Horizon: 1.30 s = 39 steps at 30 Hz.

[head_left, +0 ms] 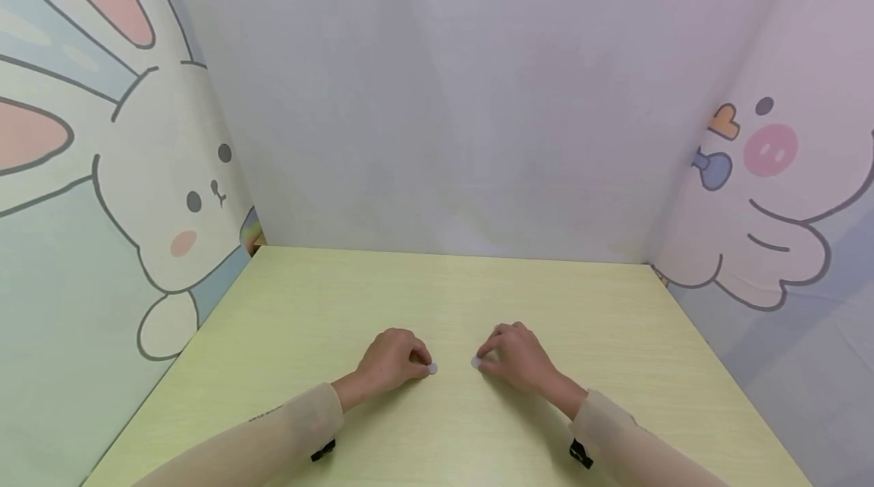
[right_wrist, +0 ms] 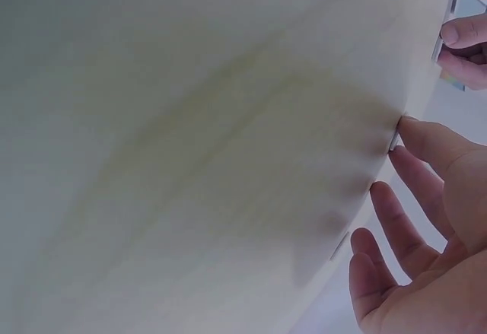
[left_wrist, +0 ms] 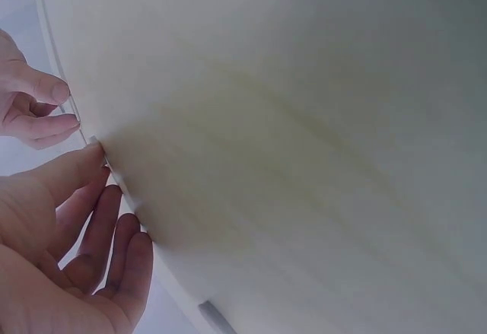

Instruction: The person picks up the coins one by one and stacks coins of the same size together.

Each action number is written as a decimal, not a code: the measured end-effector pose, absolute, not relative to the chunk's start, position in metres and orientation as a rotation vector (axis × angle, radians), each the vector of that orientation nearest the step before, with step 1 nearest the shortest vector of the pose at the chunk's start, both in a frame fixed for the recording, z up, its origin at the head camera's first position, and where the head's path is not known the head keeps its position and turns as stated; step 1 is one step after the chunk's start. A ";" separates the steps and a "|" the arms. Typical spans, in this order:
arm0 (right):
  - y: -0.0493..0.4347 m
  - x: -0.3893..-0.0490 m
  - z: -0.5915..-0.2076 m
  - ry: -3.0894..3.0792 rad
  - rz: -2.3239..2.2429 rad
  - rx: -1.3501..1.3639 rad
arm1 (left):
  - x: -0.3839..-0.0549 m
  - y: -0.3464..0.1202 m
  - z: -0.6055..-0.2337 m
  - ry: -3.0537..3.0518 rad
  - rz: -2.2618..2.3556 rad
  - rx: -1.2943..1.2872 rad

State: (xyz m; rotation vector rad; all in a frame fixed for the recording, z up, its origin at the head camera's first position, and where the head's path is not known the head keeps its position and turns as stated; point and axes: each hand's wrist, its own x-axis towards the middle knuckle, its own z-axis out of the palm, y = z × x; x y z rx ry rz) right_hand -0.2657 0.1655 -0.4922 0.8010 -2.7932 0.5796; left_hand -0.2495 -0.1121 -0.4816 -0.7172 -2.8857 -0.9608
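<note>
Two small round whitish discs lie at the middle of the pale wooden table (head_left: 451, 297), a short distance apart. My left hand (head_left: 394, 360) pinches the left disc (head_left: 433, 369) between thumb and index finger. Its other fingers curl loosely, their tips near the tabletop in the left wrist view. Opposite it, my right hand (head_left: 517, 356) pinches the right disc (head_left: 476, 362) the same way. Seen edge-on in the right wrist view, that disc (right_wrist: 395, 135) is thin and partly hidden by the thumb. What the discs are made for cannot be told.
A thin grey piece (left_wrist: 217, 317) lies beyond the left fingers in the left wrist view, and another flat sliver (right_wrist: 339, 246) near the right fingers. A white cloth wall (head_left: 437, 108) backs the table. Cartoon-printed curtains (head_left: 164, 191) flank both sides.
</note>
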 end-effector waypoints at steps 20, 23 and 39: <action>0.174 -0.255 -0.490 -2.829 0.701 0.676 | -0.249 -0.112 -0.481 -2.889 -0.980 -0.722; 0.174 -0.256 -0.491 -2.832 0.720 0.667 | -0.250 -0.112 -0.481 -2.885 -0.981 -0.723; 0.175 -0.251 -0.492 -2.858 0.734 0.651 | -0.251 -0.113 -0.482 -2.871 -0.960 -0.743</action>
